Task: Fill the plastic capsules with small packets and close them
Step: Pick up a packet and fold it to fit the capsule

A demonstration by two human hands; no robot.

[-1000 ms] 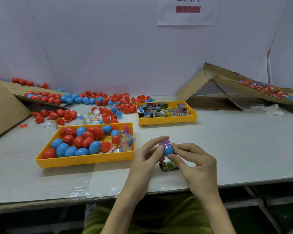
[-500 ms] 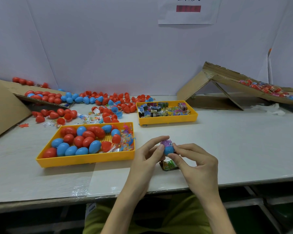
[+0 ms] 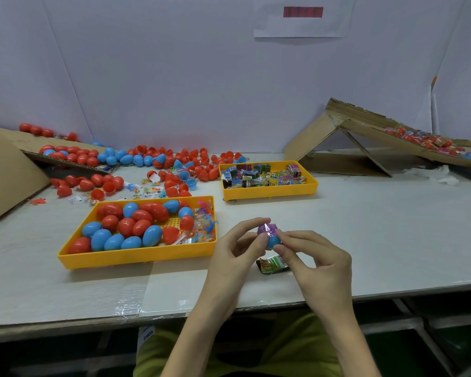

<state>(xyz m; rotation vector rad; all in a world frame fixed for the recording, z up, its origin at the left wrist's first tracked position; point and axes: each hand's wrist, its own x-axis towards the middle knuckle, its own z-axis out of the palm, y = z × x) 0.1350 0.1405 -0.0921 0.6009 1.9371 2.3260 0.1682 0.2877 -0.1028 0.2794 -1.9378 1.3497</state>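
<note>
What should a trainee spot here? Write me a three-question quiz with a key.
1. True or false: the capsule half pinched between the left hand and the right hand is red.
2. The far yellow tray holds: A closed capsules; B small packets; C toy cars.
3. Fill in: the sticking-out packet on top of that half is ___ in colour.
Key: 1 false, it is blue; 2 B; 3 purple.
</note>
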